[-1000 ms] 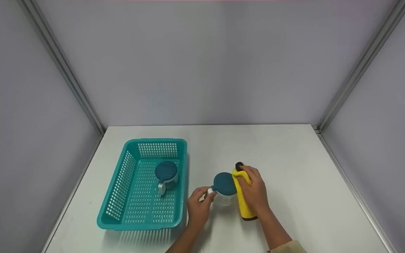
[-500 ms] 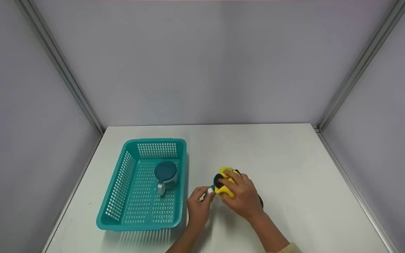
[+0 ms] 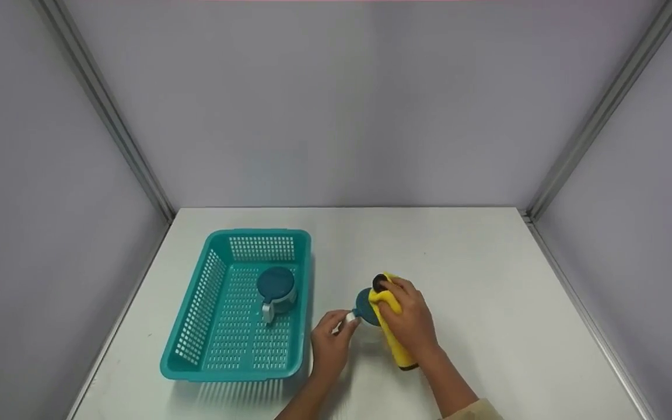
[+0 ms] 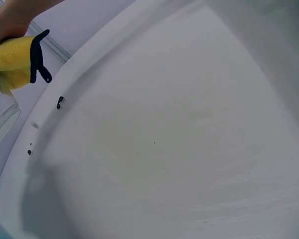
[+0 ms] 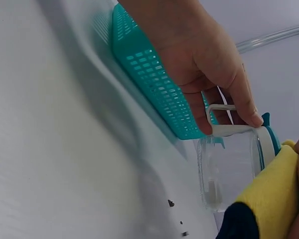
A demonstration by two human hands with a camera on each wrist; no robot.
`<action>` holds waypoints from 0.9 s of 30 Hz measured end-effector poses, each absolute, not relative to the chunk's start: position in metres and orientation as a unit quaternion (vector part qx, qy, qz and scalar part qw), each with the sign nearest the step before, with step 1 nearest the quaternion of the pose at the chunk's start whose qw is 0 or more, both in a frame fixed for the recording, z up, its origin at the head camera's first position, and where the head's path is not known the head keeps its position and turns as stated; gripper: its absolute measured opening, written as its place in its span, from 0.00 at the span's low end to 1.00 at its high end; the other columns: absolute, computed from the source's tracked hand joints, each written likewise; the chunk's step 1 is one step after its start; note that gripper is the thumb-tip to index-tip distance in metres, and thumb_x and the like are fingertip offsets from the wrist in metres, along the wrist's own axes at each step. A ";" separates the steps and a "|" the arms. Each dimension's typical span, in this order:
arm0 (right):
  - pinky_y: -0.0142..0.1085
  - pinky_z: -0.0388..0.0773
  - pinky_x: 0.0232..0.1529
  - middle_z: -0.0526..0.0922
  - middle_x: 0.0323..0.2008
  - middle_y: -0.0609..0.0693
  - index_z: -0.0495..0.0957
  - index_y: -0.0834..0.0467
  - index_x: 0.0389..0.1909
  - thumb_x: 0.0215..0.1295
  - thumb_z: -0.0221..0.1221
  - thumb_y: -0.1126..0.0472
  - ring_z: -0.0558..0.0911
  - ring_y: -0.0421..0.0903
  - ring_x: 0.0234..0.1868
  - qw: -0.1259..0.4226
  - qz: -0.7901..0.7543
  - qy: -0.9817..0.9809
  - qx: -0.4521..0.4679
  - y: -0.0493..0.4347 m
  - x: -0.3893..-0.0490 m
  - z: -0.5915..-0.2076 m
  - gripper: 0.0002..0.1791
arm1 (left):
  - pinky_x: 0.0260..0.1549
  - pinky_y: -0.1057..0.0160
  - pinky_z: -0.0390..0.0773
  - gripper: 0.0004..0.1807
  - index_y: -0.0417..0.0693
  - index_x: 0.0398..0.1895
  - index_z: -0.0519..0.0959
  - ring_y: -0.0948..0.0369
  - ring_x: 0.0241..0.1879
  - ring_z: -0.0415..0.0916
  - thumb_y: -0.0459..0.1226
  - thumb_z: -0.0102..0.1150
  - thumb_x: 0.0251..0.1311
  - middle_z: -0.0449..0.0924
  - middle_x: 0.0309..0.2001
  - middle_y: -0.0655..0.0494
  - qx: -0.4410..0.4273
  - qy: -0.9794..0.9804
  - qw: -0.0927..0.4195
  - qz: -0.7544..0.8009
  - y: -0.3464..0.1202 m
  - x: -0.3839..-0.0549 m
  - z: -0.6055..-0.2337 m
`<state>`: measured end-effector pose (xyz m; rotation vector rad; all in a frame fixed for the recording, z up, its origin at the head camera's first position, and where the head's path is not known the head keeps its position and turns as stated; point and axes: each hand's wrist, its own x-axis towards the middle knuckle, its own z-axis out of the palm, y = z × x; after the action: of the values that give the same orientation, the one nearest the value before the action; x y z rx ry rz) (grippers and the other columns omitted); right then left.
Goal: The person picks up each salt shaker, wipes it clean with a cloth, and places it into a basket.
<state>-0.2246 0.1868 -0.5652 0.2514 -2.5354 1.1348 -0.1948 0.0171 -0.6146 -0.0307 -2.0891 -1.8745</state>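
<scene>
In the right wrist view, a clear jar (image 5: pixel 231 169) with a white handle and a teal lid hangs above the table, its shadow apart from it. My left hand (image 3: pixel 329 347) pinches its handle between thumb and fingers. A yellow cloth (image 3: pixel 394 341) with a dark border is bunched in my right hand (image 3: pixel 413 321), which grips it against the right side of the lid (image 3: pixel 364 307). The cloth hides the lid's right part and most of the jar body in the head view. In the left wrist view, the cloth's dark hanging loop (image 4: pixel 42 74) shows.
To the left stands a teal perforated basket (image 3: pixel 307 303). A second lidded jar (image 3: pixel 276 284) is upright inside it, its handle towards me. Small dark specks (image 5: pixel 171 203) lie on the white table (image 3: pixel 487 326). Grey panels (image 3: pixel 336 105) enclose the back and sides.
The right hand has swept the cloth left over the lid's top, then back to its right side, uncovering the lid's left part. The left hand keeps its place on the handle.
</scene>
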 end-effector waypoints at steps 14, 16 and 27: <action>0.26 0.75 0.51 0.71 0.68 0.49 0.66 0.48 0.70 0.75 0.49 0.50 0.75 0.46 0.52 0.132 0.644 -0.750 -0.067 0.177 -0.220 -0.589 0.25 | 0.33 0.67 0.84 0.05 0.56 0.39 0.85 0.62 0.32 0.77 0.41 0.67 0.60 0.81 0.35 0.59 0.001 -0.715 0.162 -0.680 0.016 -0.194 -0.614; 0.24 0.74 0.53 0.70 0.69 0.48 0.65 0.49 0.71 0.76 0.47 0.50 0.75 0.46 0.55 0.131 0.667 -0.729 -0.078 0.176 -0.221 -0.591 0.25 | 0.34 0.67 0.84 0.05 0.54 0.39 0.86 0.62 0.32 0.77 0.39 0.67 0.60 0.81 0.35 0.58 0.005 -0.711 0.160 -0.684 0.016 -0.195 -0.613; 0.28 0.71 0.59 0.72 0.65 0.47 0.65 0.51 0.69 0.76 0.41 0.42 0.73 0.45 0.58 0.080 0.716 -0.682 -0.126 0.175 -0.225 -0.603 0.28 | 0.37 0.64 0.86 0.07 0.41 0.41 0.84 0.61 0.35 0.79 0.33 0.64 0.62 0.83 0.38 0.50 0.003 -0.696 0.152 -0.701 0.013 -0.181 -0.573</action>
<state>-0.2250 0.1754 -0.6026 -0.3768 -2.0403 2.1417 -0.1815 0.0130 -0.5727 0.0081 -1.9976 -2.0126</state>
